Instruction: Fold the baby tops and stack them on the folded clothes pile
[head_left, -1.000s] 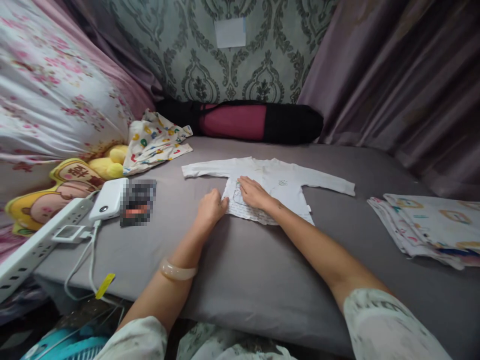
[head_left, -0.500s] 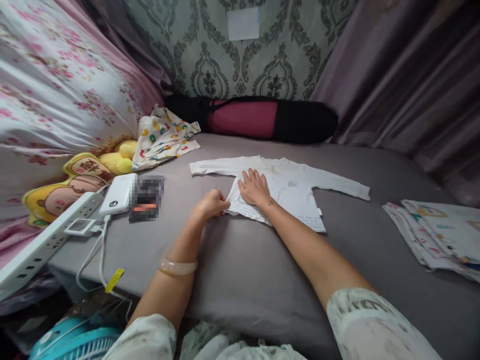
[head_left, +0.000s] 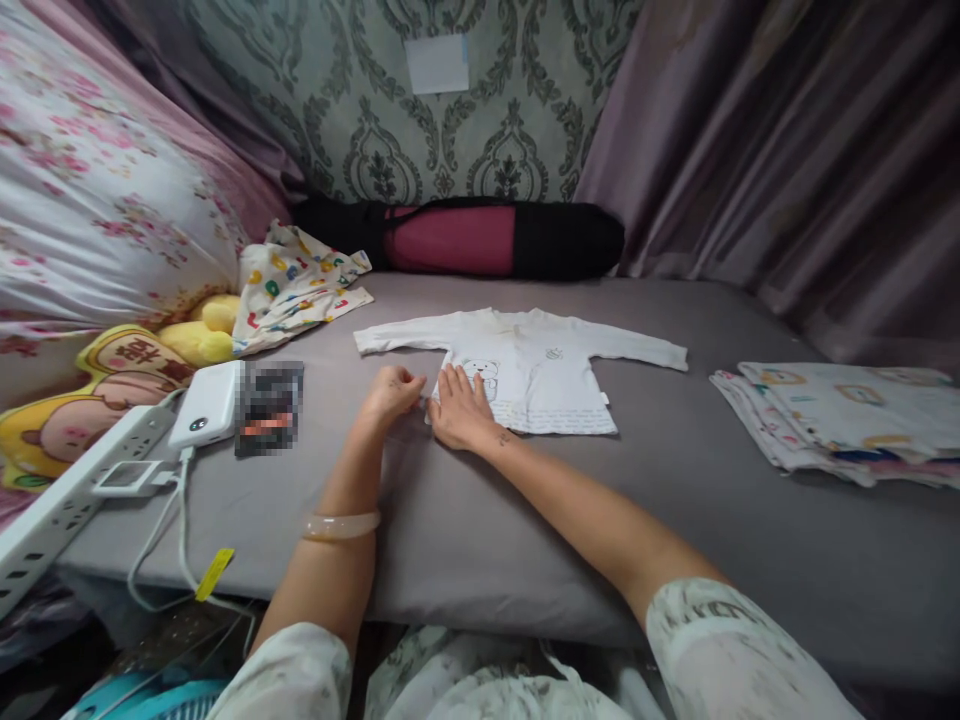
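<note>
A small white long-sleeved shirt (head_left: pixel 547 385) lies spread on the grey sheet, sleeves stretched out to both sides. A line-drawn bear and rows of small print show on its front. My right hand (head_left: pixel 459 408) rests flat on the shirt's lower left corner, fingers stretched out, hiding part of the hem. Just left of that corner, my left hand (head_left: pixel 394 392) is closed, thumb and fingers pressed together. Whether anything is between its fingertips cannot be made out.
Folded printed clothes (head_left: pixel 847 420) lie at the right. On the left are a patterned garment (head_left: pixel 292 285), yellow plush toys (head_left: pixel 199 335), a white power bank (head_left: pixel 206 405) with cables, and a power strip (head_left: pixel 67 510). A black and maroon long bag (head_left: pixel 450 240) lies along the wall.
My right hand has slid from the shirt's middle left to its lower left corner. My left hand no longer visibly grips the hem. The bear print is now uncovered, and the view has shifted.
</note>
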